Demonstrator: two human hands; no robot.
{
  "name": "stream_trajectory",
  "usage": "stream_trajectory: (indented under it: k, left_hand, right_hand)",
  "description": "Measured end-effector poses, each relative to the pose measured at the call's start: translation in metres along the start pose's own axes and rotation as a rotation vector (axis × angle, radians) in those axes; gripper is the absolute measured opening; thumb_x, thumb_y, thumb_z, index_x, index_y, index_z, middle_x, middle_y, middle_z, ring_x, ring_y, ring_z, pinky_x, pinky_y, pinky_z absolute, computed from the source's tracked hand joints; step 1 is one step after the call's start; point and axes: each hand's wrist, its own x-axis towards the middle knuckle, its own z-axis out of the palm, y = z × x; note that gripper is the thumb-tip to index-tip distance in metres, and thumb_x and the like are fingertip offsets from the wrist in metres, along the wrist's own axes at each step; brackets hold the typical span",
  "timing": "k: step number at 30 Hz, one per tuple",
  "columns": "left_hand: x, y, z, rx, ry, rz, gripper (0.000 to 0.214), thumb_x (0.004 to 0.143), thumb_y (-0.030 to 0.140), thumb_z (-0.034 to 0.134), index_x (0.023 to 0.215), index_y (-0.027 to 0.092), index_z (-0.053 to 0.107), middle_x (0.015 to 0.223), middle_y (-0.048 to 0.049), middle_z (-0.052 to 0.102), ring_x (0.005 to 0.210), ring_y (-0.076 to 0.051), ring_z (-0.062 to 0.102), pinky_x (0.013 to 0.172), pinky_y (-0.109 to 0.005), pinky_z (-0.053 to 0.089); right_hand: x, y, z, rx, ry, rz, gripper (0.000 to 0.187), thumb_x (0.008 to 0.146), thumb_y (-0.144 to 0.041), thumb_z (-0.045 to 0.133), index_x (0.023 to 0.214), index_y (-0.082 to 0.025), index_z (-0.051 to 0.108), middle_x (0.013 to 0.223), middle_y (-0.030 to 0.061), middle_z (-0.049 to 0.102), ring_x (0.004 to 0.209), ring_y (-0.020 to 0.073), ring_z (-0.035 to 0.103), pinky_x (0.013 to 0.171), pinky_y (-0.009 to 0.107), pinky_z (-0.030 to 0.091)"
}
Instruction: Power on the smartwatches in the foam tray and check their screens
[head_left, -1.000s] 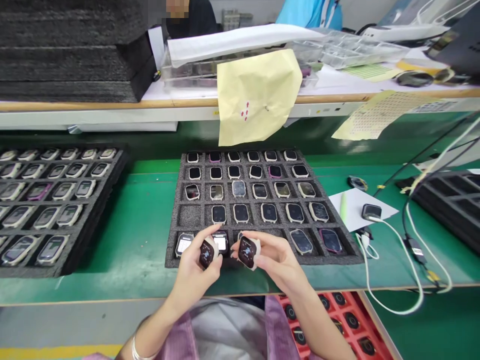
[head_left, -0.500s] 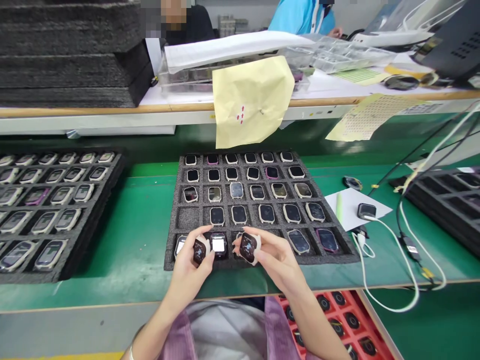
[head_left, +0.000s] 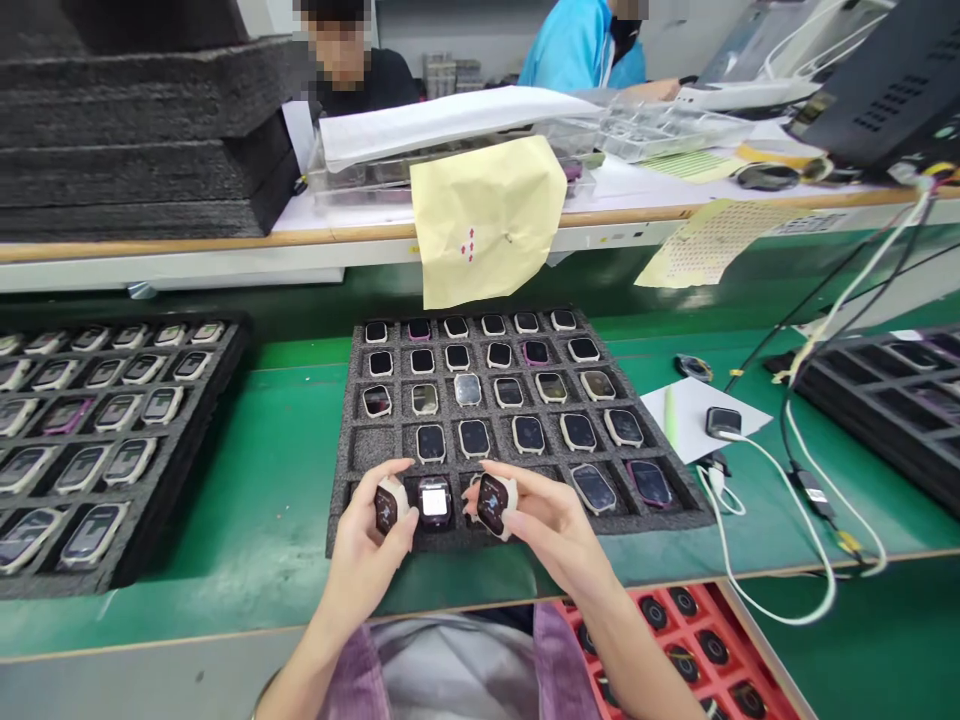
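Note:
My left hand point(head_left: 369, 540) grips a smartwatch case point(head_left: 388, 505) with a pale frame and a lit dark face, tilted on its side. Another pale-framed smartwatch case point(head_left: 496, 503), its dark face also lit, is pinched in the fingers of my right hand point(head_left: 559, 525). Both are held over the front row of a black foam tray point(head_left: 373, 447) filled with rows of watch cases. Between my hands, a dark watch case point(head_left: 435, 501) with a bright white screen sits in the tray. A purple-framed watch case point(head_left: 651, 482) lies at the front right corner.
Another foam tray of watches point(head_left: 161, 470) stands at left, and a third tray point(head_left: 847, 405) at far right. White cable point(head_left: 787, 470) loops beside a watch point(head_left: 724, 422) on paper. Under the bench edge is a red tray point(head_left: 705, 680). Two people work behind the shelf.
The view has shifted slightly. My left hand has moved a little left with its watch case, further from the white-screen one. My right hand still holds its watch case, turned slightly.

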Motion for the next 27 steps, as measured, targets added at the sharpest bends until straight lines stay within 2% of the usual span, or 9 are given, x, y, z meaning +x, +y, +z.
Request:
stream_trajectory:
  k: [5,8,10,12,15,18,22,27]
  left_hand:
    - [-0.006,0.001,0.003,-0.063,-0.056,-0.027,0.038,0.083,0.025,0.062,0.119,0.020,0.053,0.076,0.0029,0.051,0.054,-0.007,0.044,0.048,-0.018,0.037]
    - [-0.001,-0.001,0.006,-0.100,-0.147,-0.114,0.045,0.085,0.027,0.061,0.126,0.019,0.047,0.064,0.0060,0.050,0.047,-0.007,0.043,0.045,-0.018,0.037]
    - [0.004,-0.002,0.007,-0.146,-0.192,-0.163,0.052,0.084,0.029,0.063,0.131,0.018,0.042,0.062,0.0060,0.053,0.048,-0.008,0.047,0.048,-0.020,0.042]
    - [0.008,-0.003,0.007,-0.245,-0.215,-0.186,0.055,0.083,0.030,0.064,0.132,0.018,0.042,0.071,0.0017,0.060,0.057,-0.011,0.055,0.056,-0.024,0.048]
    - [0.010,-0.003,0.006,-0.444,-0.237,-0.232,0.047,0.086,0.031,0.059,0.129,0.017,0.047,0.092,-0.0070,0.065,0.078,-0.018,0.063,0.064,-0.030,0.053]
    - [0.009,-0.003,0.006,-0.562,-0.223,-0.290,0.043,0.088,0.027,0.053,0.129,0.015,0.049,0.097,-0.0111,0.066,0.084,-0.022,0.065,0.066,-0.033,0.054]
    - [0.006,-0.004,0.007,-0.562,-0.236,-0.291,0.046,0.085,0.023,0.054,0.130,0.015,0.049,0.101,-0.0129,0.067,0.089,-0.025,0.066,0.069,-0.036,0.056]
    - [0.003,-0.002,0.006,-0.504,-0.266,-0.244,0.045,0.086,0.019,0.053,0.131,0.019,0.051,0.106,-0.0106,0.066,0.095,-0.024,0.064,0.074,-0.035,0.056]
  right_hand:
    - [-0.006,-0.007,0.003,0.030,-0.021,0.005,0.041,0.078,-0.031,0.076,0.118,-0.021,0.067,0.104,0.0113,0.073,0.097,0.0302,0.069,0.085,0.043,0.055]
    - [-0.006,-0.007,0.004,0.033,-0.037,0.017,0.042,0.082,-0.030,0.074,0.122,-0.023,0.064,0.109,0.0110,0.072,0.102,0.0298,0.068,0.093,0.046,0.051]
    - [-0.004,-0.006,0.003,0.027,-0.032,0.056,0.045,0.086,-0.032,0.070,0.128,-0.024,0.059,0.116,0.0119,0.069,0.107,0.0295,0.065,0.098,0.048,0.047]
    - [-0.003,-0.005,0.003,0.031,-0.026,0.106,0.047,0.088,-0.034,0.067,0.133,-0.024,0.055,0.122,0.0133,0.065,0.111,0.0295,0.063,0.099,0.049,0.045]
    - [-0.002,-0.003,0.003,0.080,-0.011,0.132,0.050,0.089,-0.035,0.066,0.135,-0.025,0.051,0.126,0.0133,0.063,0.110,0.0288,0.064,0.098,0.048,0.046]
    - [-0.002,-0.002,0.002,0.105,0.011,0.115,0.054,0.088,-0.031,0.066,0.139,-0.026,0.047,0.126,0.0117,0.064,0.108,0.0272,0.065,0.099,0.046,0.047]
    - [-0.003,0.001,-0.001,0.041,0.004,0.114,0.057,0.087,-0.031,0.065,0.140,-0.025,0.046,0.125,0.0119,0.064,0.107,0.0284,0.065,0.098,0.047,0.048]
    - [-0.003,0.004,-0.002,0.005,0.021,0.100,0.056,0.087,-0.032,0.066,0.139,-0.027,0.048,0.122,0.0092,0.066,0.106,0.0282,0.066,0.096,0.046,0.050]
